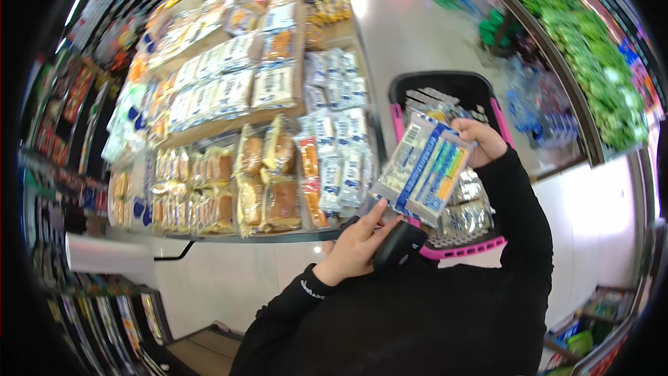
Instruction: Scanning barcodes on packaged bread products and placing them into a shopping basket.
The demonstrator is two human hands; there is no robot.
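Observation:
My right hand (482,141) grips the upper right corner of a flat plastic food packet (424,167), whose blue band and small print face up. The packet is tilted above a black basket with pink sides (464,253). Below it, my left hand (357,245) holds a black handheld device (401,246), with the index finger stretched towards the packet's lower left corner. Several clear-wrapped packets (467,216) lie in the basket, partly hidden by the held packet.
To the left, a tiered display holds wrapped bread (282,201), white packets (274,86) and small wrapped packs (342,180). Leafy green vegetables (584,47) lie on a shelf at the right, with plastic bags (543,107) below. A cardboard box (203,350) stands at the lower left.

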